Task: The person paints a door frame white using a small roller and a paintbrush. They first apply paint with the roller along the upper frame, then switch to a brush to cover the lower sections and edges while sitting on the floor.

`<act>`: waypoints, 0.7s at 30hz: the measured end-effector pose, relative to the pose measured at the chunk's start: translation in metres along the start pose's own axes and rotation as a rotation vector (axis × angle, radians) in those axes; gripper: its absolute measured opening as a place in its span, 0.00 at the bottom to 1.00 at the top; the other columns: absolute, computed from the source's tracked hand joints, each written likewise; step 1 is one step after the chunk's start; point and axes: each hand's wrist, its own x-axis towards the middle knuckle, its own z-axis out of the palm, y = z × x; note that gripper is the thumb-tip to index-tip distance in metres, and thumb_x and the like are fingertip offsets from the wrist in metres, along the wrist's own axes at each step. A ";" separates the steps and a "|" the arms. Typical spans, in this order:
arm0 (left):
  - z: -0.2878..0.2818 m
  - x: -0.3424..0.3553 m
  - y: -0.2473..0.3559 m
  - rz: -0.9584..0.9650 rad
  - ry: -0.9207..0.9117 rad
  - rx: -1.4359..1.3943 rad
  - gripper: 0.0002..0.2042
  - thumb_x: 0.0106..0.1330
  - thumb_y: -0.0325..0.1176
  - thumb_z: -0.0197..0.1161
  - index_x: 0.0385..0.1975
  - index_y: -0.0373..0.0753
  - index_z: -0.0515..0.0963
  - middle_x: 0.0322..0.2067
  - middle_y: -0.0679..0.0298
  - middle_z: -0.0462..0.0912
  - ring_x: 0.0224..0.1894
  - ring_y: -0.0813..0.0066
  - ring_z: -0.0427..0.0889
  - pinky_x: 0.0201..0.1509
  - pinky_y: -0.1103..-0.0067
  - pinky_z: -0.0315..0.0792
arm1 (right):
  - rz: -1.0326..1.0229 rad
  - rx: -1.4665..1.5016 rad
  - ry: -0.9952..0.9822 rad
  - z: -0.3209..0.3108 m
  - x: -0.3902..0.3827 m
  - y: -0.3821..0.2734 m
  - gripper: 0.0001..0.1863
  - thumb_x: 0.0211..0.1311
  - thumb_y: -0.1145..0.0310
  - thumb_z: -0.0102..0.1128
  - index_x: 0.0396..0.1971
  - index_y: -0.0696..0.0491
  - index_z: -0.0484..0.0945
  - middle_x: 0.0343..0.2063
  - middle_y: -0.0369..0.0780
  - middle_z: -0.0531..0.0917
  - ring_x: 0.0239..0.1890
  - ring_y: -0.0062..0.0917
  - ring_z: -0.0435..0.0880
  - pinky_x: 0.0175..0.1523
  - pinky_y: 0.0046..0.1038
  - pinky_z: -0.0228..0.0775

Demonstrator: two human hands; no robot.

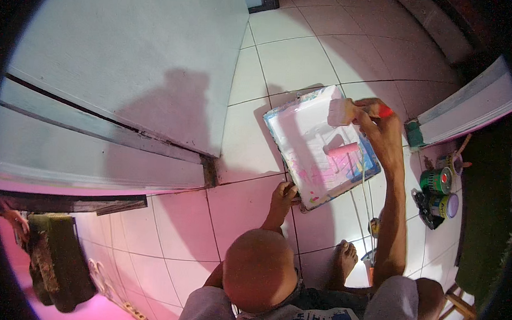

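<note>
A shallow paint tray [306, 202], its rim spattered with several colours, lies tilted on the tiled floor in front of me. White paint coats its inside, with pink smears toward the near end. My right hand [384, 128] pinches a wide paintbrush [341, 112], its pale bristles over the tray's far right part; a bit of red shows at the handle. Across the tray rests a small pink roller [344, 149] with a thin wire frame. At the near left edge, my left hand [282, 201] has its fingers curled on the tray's rim.
A pale grey panel [130, 59] stands along the left. On the right are a green tin [435, 181], a lidded tin [445, 205] and a black bag [430, 218], beside a white post [466, 111]. A power strip [135, 312] lies lower left; a wooden stool [454, 311] stands lower right.
</note>
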 end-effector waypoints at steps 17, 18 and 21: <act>-0.020 0.064 -0.015 0.045 -0.205 0.197 0.16 0.66 0.38 0.61 0.47 0.35 0.74 0.41 0.60 0.77 0.43 0.71 0.80 0.47 0.71 0.77 | -0.015 -0.569 -0.314 0.049 0.038 -0.040 0.16 0.59 0.62 0.66 0.41 0.59 0.80 0.32 0.44 0.85 0.31 0.25 0.84 0.39 0.28 0.78; -0.023 0.066 -0.015 0.054 -0.238 0.217 0.16 0.66 0.38 0.61 0.48 0.35 0.75 0.41 0.60 0.78 0.44 0.72 0.80 0.48 0.72 0.77 | -0.017 -0.556 -0.306 0.050 0.045 -0.028 0.16 0.60 0.62 0.65 0.40 0.59 0.80 0.30 0.44 0.85 0.30 0.24 0.84 0.38 0.28 0.77; -0.047 0.054 -0.009 -0.015 -0.357 0.230 0.20 0.69 0.45 0.57 0.49 0.35 0.75 0.42 0.62 0.79 0.43 0.75 0.80 0.44 0.76 0.75 | 0.025 -0.509 -0.273 0.061 0.056 0.007 0.15 0.61 0.63 0.64 0.38 0.60 0.80 0.26 0.42 0.84 0.28 0.22 0.82 0.35 0.28 0.76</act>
